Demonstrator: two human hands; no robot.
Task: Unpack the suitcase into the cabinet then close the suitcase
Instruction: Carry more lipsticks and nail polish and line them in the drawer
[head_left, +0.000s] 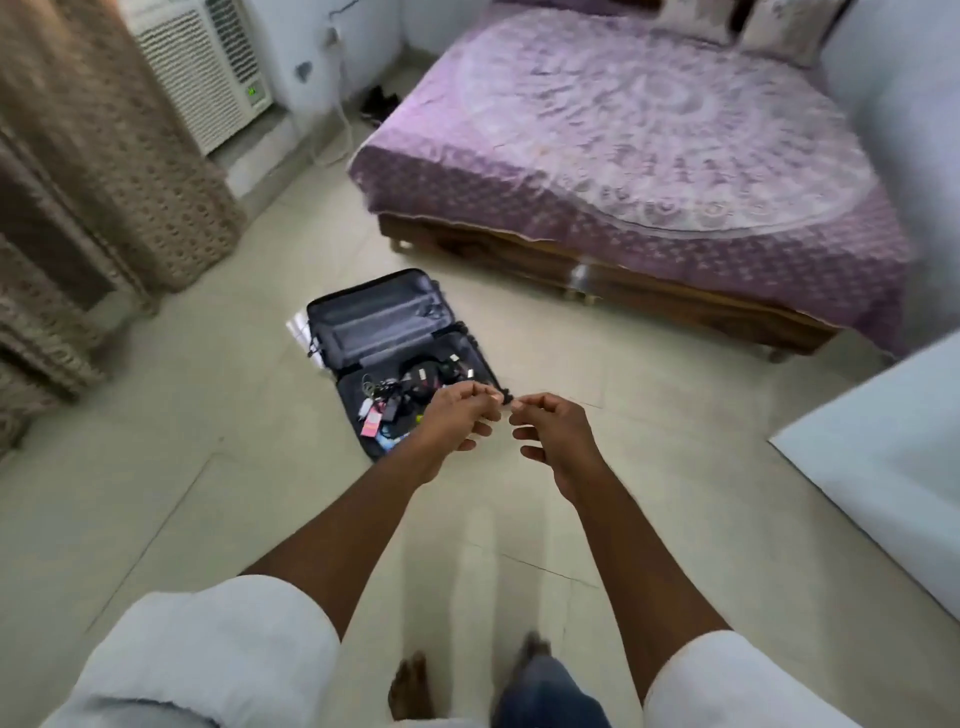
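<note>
We see the open suitcase (395, 358) on the floor just beyond our left hand (457, 421), running away leftward. Right hand (550, 431) sits farther off; both loosely curled, empty.

Suitcase (387, 332) black, grey lining; clutter (400, 387) at its 5 o'clock end black with pink and blue bits. Bedspread (649, 130) at 1 o'clock purple, white mandala print. Curtain (88, 156) at 10 o'clock beige, ring pattern. Floor (208, 493) cream tile. Sleeves (208, 654) white.
</note>
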